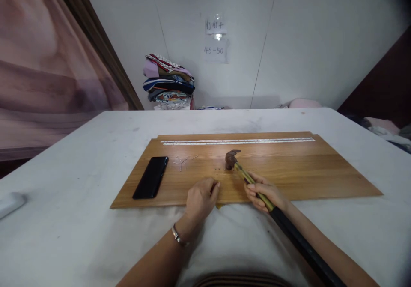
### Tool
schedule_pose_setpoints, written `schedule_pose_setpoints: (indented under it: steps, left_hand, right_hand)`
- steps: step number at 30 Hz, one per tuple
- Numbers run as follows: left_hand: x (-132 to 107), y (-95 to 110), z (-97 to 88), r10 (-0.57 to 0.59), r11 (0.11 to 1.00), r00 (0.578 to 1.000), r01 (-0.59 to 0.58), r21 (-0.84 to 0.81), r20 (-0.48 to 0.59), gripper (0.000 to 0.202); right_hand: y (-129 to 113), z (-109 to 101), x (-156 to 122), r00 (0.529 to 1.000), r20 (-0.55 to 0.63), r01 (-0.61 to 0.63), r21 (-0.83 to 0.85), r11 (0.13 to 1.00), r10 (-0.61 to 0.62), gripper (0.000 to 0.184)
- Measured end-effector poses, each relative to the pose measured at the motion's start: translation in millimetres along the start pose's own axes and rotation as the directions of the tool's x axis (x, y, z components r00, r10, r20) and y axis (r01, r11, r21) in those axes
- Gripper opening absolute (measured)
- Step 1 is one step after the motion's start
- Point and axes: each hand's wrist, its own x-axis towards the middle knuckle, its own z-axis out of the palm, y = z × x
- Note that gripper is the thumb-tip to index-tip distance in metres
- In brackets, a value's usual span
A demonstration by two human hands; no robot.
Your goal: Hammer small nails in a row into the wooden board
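My right hand is wrapped round the yellow part of a claw hammer, whose black grip runs back along my forearm. The rusty hammer head is over the middle of a wooden board, near a row of small dark marks; whether it touches the wood I cannot tell. My left hand rests at the board's front edge with its fingers curled closed. Anything inside those fingers is hidden. Several thin nails lie loose on the board, left of the hammer.
A black phone lies on the board's left side. Two white strips run along its back. The board sits on a white-covered table. A white object is at far left; folded cloths are stacked behind the table.
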Motion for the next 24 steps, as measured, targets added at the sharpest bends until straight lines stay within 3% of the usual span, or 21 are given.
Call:
schedule_pose_setpoints:
  steps: [11,18,24]
  left_hand:
    - [-0.2,-5.0,5.0,0.047,0.999,0.999,-0.047,0.0,-0.022,0.024]
    - [0.2,-3.5,4.8,0.011,1.0,1.0,-0.011,0.018,-0.015,0.022]
    - [0.0,-4.1,4.8,0.025,1.0,1.0,-0.025,0.014,-0.005,0.023]
  right_hand:
    - [1.4,1.4,-0.3,0.998,0.047,0.029,0.014,0.999,-0.029,0.029]
    - [3.2,-0.5,0.5,0.999,0.046,-0.006,0.0,1.0,0.006,0.043]
    - [4.6,-1.7,0.1,0.999,0.045,0.018,0.013,1.0,-0.018,0.03]
